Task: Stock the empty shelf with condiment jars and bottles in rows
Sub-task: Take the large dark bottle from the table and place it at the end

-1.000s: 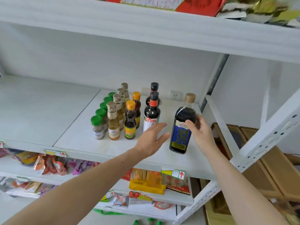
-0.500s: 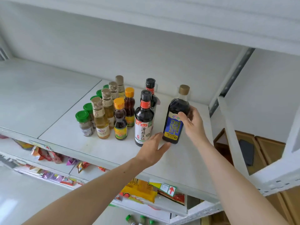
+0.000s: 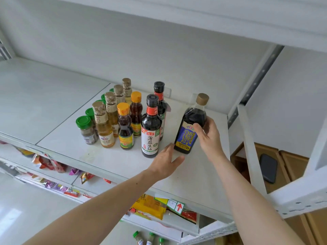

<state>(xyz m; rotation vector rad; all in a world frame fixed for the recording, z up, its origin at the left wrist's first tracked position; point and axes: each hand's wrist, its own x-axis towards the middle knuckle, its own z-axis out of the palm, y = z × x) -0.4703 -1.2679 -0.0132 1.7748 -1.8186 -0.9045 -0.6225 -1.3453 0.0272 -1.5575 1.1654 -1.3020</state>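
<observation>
My right hand (image 3: 208,137) grips a dark bottle with a blue label and tan cap (image 3: 190,128), tilted, its base at or just above the white shelf (image 3: 58,124), to the right of the rows. My left hand (image 3: 167,160) hovers open over the shelf, just below the bottle's base and beside the front black-capped soy sauce bottle (image 3: 150,128). Left of that stand rows of orange-capped dark bottles (image 3: 125,128), cork-topped pale oil bottles (image 3: 103,124) and green-lidded spice jars (image 3: 85,128).
The shelf's left half is bare. A white upright post (image 3: 247,144) bounds the shelf at right; beyond it are wooden boxes, one holding a phone (image 3: 269,167). Snack packets (image 3: 49,162) fill the lower shelves. More green-lidded jars (image 3: 150,238) lie below.
My right hand has carried the blue-label bottle inward and down toward the shelf beside the soy sauce row. My left hand has stayed open just below the bottle. The view has shifted upward.
</observation>
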